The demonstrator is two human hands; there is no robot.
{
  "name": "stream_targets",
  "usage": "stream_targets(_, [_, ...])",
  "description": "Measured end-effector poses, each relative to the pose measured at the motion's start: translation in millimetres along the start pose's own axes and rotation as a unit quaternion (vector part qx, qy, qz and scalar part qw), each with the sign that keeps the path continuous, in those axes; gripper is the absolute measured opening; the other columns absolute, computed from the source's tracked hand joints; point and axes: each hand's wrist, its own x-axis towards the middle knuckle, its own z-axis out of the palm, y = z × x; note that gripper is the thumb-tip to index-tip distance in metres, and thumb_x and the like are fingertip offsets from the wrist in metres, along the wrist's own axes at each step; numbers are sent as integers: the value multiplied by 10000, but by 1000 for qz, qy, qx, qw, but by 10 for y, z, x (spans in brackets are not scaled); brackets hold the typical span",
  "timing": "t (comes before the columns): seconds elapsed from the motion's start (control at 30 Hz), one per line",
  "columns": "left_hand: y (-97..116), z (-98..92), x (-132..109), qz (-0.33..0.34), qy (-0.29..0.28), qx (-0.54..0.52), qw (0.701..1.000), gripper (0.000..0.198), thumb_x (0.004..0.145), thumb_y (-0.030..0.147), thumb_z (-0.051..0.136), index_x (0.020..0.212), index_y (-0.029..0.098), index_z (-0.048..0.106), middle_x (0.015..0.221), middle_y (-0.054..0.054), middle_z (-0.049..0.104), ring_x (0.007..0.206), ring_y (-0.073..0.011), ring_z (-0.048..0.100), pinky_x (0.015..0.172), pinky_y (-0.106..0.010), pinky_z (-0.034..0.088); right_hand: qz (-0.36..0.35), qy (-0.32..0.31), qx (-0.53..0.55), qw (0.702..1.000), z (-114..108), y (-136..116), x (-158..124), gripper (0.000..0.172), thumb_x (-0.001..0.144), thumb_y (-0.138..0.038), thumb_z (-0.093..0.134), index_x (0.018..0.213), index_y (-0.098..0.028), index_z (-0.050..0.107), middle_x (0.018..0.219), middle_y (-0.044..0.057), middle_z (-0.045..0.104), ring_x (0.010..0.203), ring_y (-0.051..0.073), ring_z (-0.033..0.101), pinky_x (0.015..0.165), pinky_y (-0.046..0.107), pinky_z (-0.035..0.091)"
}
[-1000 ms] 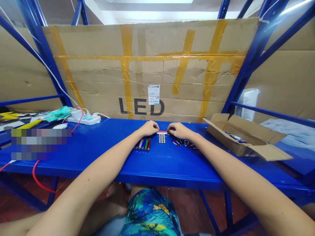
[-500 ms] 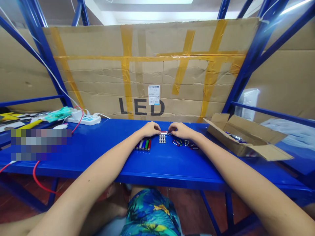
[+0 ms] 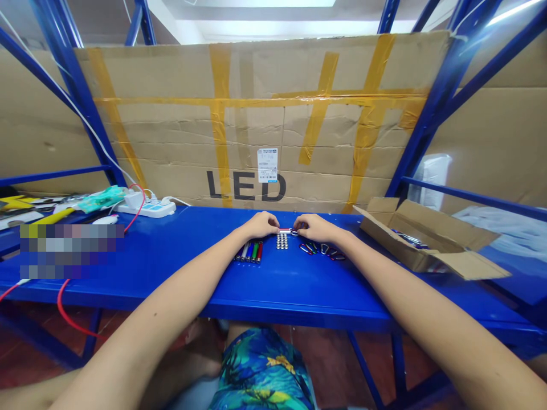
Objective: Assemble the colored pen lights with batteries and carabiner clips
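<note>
A smooth, glossy blue-painted metal worktop [image 3: 171, 256] reflects the light. On it lie small shiny metal cylinders [image 3: 281, 241], glossy coloured pen-like tubes [image 3: 249, 251] and bright metal clips [image 3: 320, 249]. Behind stands matt, creased brown cardboard [image 3: 171, 142] crossed with slick yellow tape [image 3: 220, 125] and bearing a white paper label [image 3: 267, 164]. An open cardboard box [image 3: 427, 236] looks rough and dull. The power strip [image 3: 147, 208] is smooth white plastic.

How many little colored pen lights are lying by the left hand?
4 or so colored pen lights, side by side on the blue table just below the left hand; more may be hidden under it.
</note>
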Motion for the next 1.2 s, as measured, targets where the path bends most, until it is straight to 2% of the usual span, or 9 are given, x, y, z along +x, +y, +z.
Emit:
stream_targets(0.33, [6, -13, -6, -6, -1, 7, 1000, 189, 725, 277, 648, 846, 164, 739, 861, -51, 739, 799, -189, 649, 690, -286, 452, 11, 7, -15, 1000, -10, -12, -8, 164, 831, -204, 553, 915, -188, 693, 976, 73, 716, 859, 198, 637, 762, 287, 463])
stream_targets(0.5, [34, -17, -18, -11, -3, 16, 1000, 205, 736, 288, 634, 859, 161, 738, 878, -49, 741, 814, -188, 654, 697, -277, 459, 28, 6, -31, 999, -22, -20, -1, 178, 845, -198, 532, 906, -191, 699, 975, 65, 726, 851, 191, 637, 741, 258, 442])
stream_targets(0.6, [38, -48, -21, -9, 6, 12, 1000, 212, 743, 295, 630, 864, 158, 738, 891, -53, 742, 837, -188, 655, 729, -275, 469, 33, 23, -54, 998, -47, -19, 2, 199, 846, -170, 510, 901, -185, 701, 953, 71, 730, 829, 192, 634, 723, 253, 429])
stream_targets(0.7, [40, -166, -48, -2, 14, 5, 1000, 212, 739, 292, 632, 862, 154, 735, 926, -66, 741, 870, -191, 653, 788, -285, 471, 26, 60, -74, 995, -87, -62, -25, 213, 845, -148, 497, 883, -171, 705, 950, 87, 727, 839, 202, 627, 728, 264, 422])
stream_targets(0.77, [46, -294, -95, 6, -8, 2, 1000, 191, 723, 267, 635, 837, 149, 732, 905, -68, 740, 848, -184, 649, 797, -287, 468, 1, 91, -71, 993, -108, -162, -76, 230, 860, -151, 479, 877, -166, 708, 932, 86, 722, 843, 204, 625, 742, 275, 426])
stream_targets(0.83, [53, -428, -161, 22, -66, 5, 998, 168, 708, 251, 633, 800, 149, 729, 859, -58, 737, 803, -169, 641, 768, -277, 465, -49, 110, -57, 991, -105, -336, -153, 245, 878, -159, 466, 890, -164, 711, 910, 78, 718, 836, 197, 625, 759, 285, 436])
stream_targets(0.97, [60, -582, -268, 1, -171, 32, 985, 175, 673, 258, 655, 792, 156, 732, 827, -39, 735, 773, -158, 635, 727, -259, 461, -191, 49, -18, 980, 9, -778, -321, 280, 888, -139, 472, 1040, -168, 706, 998, 79, 715, 893, 188, 633, 829, 304, 460])
stream_targets(1.03, [62, -589, -285, 2, -194, 36, 980, 176, 667, 256, 654, 794, 162, 733, 822, -29, 734, 772, -153, 633, 727, -252, 460, -233, 8, -34, 972, 96, -933, -369, 297, 899, -158, 484, 1101, -178, 701, 1044, 91, 702, 948, 201, 626, 872, 330, 460])
stream_targets(1.2, [104, -563, -287, -6, -211, 48, 976, 166, 651, 254, 661, 773, 169, 737, 769, -9, 721, 743, -139, 616, 699, -236, 443, -261, 4, -88, 961, 231, -998, -368, 333, 943, -245, 466, 1191, -173, 676, 1083, 127, 643, 972, 230, 589, 888, 384, 464])
